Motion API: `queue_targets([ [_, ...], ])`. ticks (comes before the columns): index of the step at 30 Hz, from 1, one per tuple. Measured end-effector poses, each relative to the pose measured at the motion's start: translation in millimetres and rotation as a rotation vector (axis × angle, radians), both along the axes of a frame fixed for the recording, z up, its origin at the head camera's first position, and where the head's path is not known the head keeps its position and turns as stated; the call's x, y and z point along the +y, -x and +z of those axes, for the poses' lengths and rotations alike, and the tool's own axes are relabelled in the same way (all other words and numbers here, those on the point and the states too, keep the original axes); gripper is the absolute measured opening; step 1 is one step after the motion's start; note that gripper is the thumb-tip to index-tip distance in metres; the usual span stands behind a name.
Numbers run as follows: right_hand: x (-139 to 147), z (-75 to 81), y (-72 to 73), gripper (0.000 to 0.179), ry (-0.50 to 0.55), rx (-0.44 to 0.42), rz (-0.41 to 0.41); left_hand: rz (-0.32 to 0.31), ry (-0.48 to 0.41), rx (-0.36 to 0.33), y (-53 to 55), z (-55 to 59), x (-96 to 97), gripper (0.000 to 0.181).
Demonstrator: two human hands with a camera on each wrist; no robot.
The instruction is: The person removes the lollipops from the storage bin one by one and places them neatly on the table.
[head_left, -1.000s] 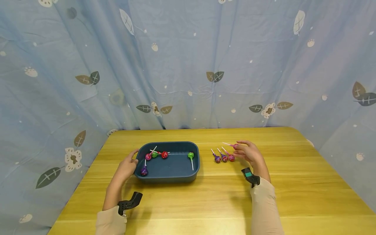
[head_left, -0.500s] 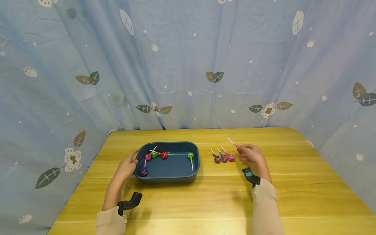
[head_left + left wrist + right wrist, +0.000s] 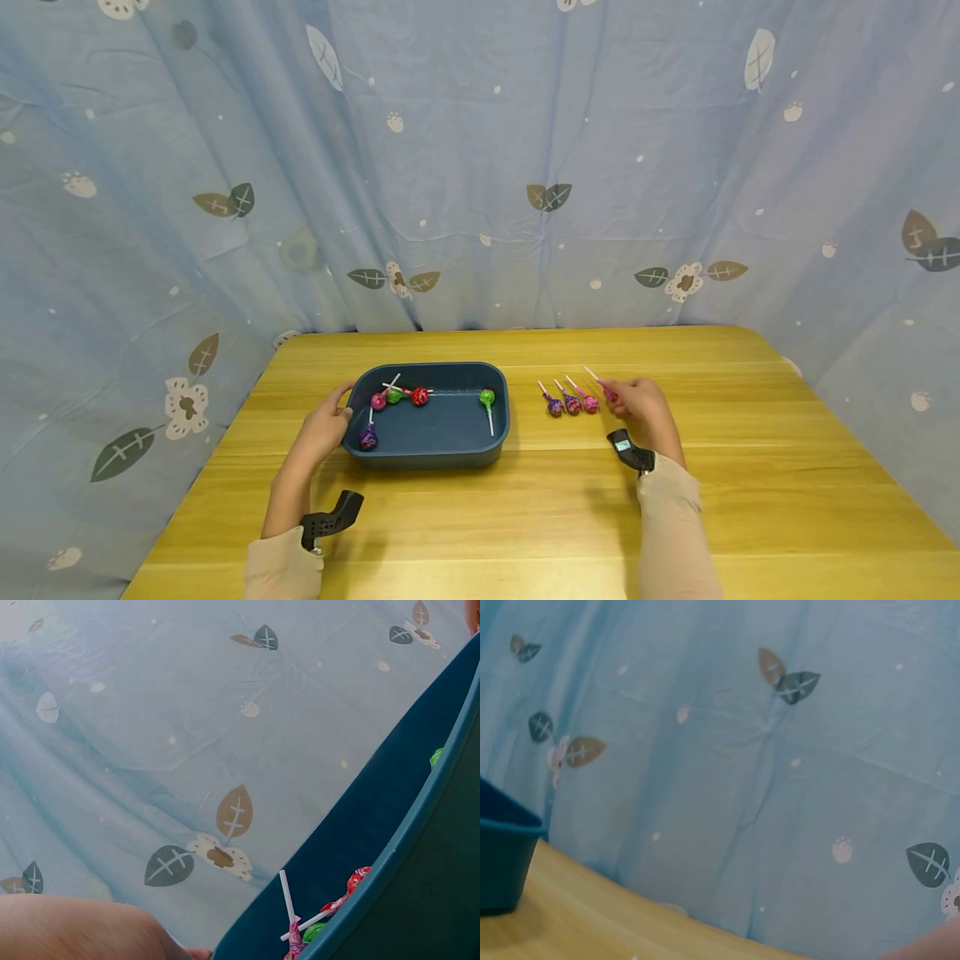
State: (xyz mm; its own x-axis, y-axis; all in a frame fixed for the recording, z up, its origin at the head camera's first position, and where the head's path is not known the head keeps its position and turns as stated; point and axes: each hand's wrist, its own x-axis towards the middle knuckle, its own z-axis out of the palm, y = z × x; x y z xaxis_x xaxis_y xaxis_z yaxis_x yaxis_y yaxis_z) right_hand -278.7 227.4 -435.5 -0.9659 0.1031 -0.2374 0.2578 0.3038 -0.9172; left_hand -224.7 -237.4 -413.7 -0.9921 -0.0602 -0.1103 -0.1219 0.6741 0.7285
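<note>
My right hand (image 3: 637,402) pinches a pink lollipop (image 3: 611,392) by its wrapped head, its white stick pointing up and left. Just left of it lie three lollipops in a row on the table: a pink one (image 3: 591,404), a purple one (image 3: 573,405) and another purple one (image 3: 555,407), sticks pointing away. My left hand (image 3: 324,425) holds the left end of a dark blue plastic tray (image 3: 427,459), finger and thumb at its rim. In the tray, a green lollipop (image 3: 487,397) lies at the right; a red lollipop (image 3: 420,396) and several others lie at the left.
The wooden table (image 3: 555,517) extends to a patterned blue curtain (image 3: 480,167) behind it. Each wrist wears a black camera mount, the left mount (image 3: 332,521) and the right mount (image 3: 632,452). The right wrist view shows the tray's corner (image 3: 506,862) at its left edge.
My right hand has turned the pink lollipop so its stick tilts upward, then lowered it beside the row. The left hand and the tray have stayed in place.
</note>
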Motion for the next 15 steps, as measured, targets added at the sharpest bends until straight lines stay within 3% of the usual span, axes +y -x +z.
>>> queue_targets([
  [4, -1.8, -1.4, -1.0, 0.036, -0.181, 0.002, 0.022, 0.001, 0.003, 0.0, 0.3, -0.5, -0.4, 0.052],
  [15, -6.8, -3.2, -3.7, 0.036, -0.355, 0.004, 0.029, -0.001, 0.004, -0.005, 0.1, -0.7, -0.4, 0.052],
])
